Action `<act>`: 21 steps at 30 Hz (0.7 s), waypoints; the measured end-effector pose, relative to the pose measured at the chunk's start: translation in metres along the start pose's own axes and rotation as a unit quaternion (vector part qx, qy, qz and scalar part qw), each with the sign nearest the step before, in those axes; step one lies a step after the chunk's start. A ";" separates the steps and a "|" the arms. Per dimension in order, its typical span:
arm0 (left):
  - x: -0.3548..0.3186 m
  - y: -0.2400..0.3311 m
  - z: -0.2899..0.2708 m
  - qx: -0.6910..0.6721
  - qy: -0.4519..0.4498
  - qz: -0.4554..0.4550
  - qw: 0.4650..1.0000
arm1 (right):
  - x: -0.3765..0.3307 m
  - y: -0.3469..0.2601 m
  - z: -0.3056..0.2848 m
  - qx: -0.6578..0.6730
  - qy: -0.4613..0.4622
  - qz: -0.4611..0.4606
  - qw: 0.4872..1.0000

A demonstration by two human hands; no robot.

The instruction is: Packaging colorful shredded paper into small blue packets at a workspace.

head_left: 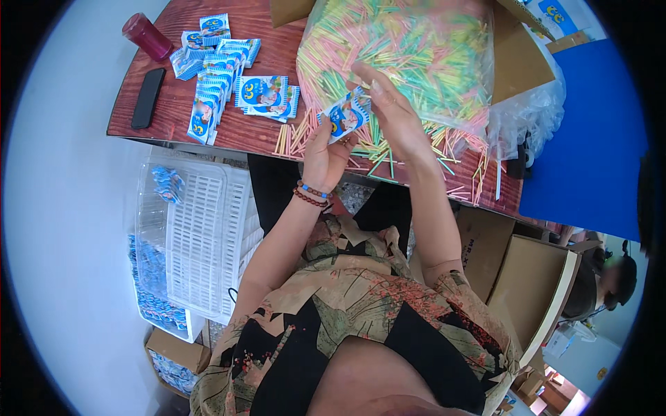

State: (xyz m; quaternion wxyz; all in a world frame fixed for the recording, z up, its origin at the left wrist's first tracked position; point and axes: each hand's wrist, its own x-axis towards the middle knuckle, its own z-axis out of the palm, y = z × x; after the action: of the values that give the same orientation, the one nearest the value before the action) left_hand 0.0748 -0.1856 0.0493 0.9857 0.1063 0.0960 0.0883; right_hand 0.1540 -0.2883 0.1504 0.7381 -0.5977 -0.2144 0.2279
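Observation:
My left hand is closed on a small blue-and-white packet, pinching its lower left part between thumb and fingers just over the table's front edge. Beside the packet's upper right corner is my right hand, its fingers stretched out and slightly curved. I see nothing held in it; whether its palm side touches the packet I cannot tell. Behind both hands lies a large clear plastic bag of short pink, yellow and green straws. Loose straws are scattered along the table edge under and around my hands.
Left on the red-brown table are rows of similar packets, a black phone and a dark red cup. White plastic baskets stand below left. An open cardboard box is below right; another person is beyond it.

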 end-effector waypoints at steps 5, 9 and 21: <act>-0.002 0.012 0.008 0.005 -0.025 -0.005 1.000 | 0.009 -0.011 -0.010 -0.145 -0.083 0.096 0.981; -0.001 0.021 0.004 0.029 -0.034 0.008 0.999 | 0.016 -0.032 -0.010 -0.160 -0.133 0.141 0.968; 0.003 0.044 -0.006 0.027 -0.093 -0.015 0.995 | 0.040 -0.037 -0.009 -0.093 -0.119 0.082 0.985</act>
State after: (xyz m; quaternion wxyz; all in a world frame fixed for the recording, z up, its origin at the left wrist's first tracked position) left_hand 0.0694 -0.1412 0.0531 0.9885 0.1387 0.0075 0.0603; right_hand 0.1940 -0.2785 0.1864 0.6271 -0.6480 -0.2716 0.3361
